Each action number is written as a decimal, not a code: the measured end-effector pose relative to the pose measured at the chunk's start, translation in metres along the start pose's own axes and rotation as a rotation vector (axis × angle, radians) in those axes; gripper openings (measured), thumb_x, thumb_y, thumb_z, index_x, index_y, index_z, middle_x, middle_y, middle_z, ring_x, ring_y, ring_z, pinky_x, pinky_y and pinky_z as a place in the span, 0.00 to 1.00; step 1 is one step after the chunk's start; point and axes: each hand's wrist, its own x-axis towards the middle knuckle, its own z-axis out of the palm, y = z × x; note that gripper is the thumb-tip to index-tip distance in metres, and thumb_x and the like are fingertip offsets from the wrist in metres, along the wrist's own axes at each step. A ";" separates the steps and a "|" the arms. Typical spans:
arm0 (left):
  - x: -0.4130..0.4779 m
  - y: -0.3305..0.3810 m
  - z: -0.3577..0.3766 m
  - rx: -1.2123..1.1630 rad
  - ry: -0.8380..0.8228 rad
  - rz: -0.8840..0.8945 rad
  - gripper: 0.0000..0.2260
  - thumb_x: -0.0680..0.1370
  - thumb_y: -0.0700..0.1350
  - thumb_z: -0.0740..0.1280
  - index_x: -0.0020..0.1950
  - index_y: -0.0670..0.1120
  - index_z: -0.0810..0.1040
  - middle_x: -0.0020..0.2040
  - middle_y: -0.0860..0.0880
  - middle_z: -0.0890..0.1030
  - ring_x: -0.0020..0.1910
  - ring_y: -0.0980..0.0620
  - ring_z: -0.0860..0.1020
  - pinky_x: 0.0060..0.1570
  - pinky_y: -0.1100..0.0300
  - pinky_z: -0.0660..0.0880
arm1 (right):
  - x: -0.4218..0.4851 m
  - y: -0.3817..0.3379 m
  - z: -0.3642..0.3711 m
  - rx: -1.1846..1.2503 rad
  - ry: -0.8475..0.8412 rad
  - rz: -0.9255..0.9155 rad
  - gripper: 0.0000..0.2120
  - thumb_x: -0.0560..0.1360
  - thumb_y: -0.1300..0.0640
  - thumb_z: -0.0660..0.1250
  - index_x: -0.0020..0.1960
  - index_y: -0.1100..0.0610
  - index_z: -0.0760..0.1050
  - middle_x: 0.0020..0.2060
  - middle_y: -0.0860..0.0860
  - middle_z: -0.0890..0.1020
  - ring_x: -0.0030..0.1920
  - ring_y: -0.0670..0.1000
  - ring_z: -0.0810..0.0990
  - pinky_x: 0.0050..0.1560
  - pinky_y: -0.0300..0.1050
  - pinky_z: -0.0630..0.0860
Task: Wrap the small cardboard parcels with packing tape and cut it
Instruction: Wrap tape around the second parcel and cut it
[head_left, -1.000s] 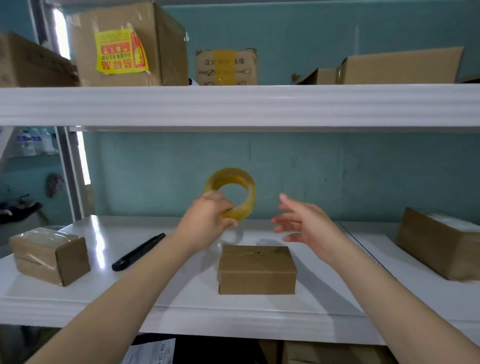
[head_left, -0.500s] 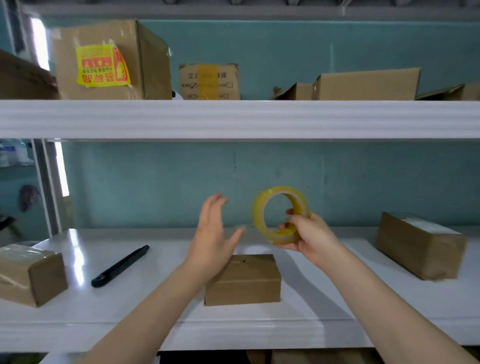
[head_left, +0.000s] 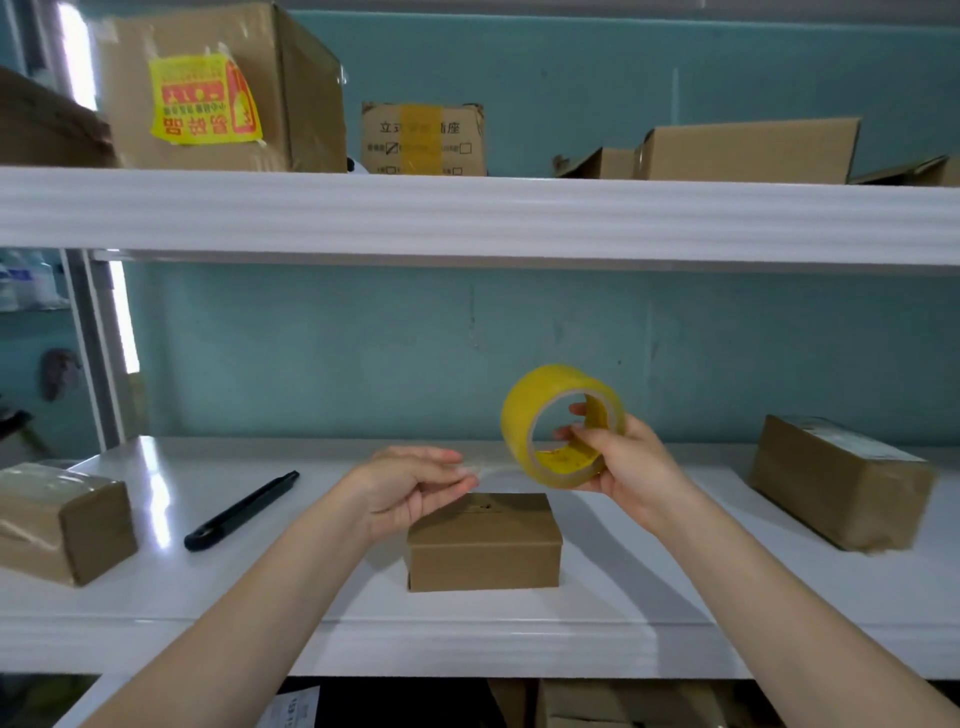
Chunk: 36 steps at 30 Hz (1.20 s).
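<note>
While right hand (head_left: 631, 467) grips tape roll (head_left: 517, 421), left hand (head_left: 410, 488) pinches free tape end (head_left: 491, 470) above small parcel (head_left: 483, 545).

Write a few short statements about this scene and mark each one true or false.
1. The right hand holds the roll. True.
2. The knife lies on the shelf, left of the box. True.
3. The left hand grips the knife. False: it pinches the tape end.
4. The roll rests on the box. False: it is held above the box.
</note>
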 end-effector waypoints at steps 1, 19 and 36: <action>-0.002 0.001 -0.002 0.050 -0.007 -0.035 0.06 0.74 0.24 0.61 0.47 0.29 0.75 0.35 0.34 0.82 0.33 0.44 0.84 0.30 0.60 0.81 | 0.000 0.002 0.001 -0.015 0.006 -0.016 0.09 0.77 0.65 0.60 0.52 0.54 0.74 0.42 0.56 0.82 0.40 0.53 0.82 0.40 0.54 0.81; -0.028 0.066 -0.044 0.687 0.169 0.090 0.06 0.72 0.35 0.70 0.35 0.38 0.77 0.23 0.48 0.78 0.18 0.59 0.72 0.18 0.70 0.69 | 0.020 -0.003 -0.050 -1.024 0.358 -0.499 0.15 0.71 0.69 0.64 0.57 0.64 0.76 0.46 0.64 0.82 0.47 0.64 0.80 0.47 0.50 0.73; 0.031 0.024 -0.079 0.475 0.096 -0.288 0.07 0.77 0.30 0.61 0.41 0.36 0.75 0.31 0.39 0.83 0.25 0.49 0.82 0.18 0.64 0.74 | 0.020 0.027 -0.116 -1.601 0.169 -0.720 0.27 0.55 0.71 0.77 0.52 0.54 0.82 0.35 0.56 0.78 0.26 0.57 0.78 0.20 0.44 0.70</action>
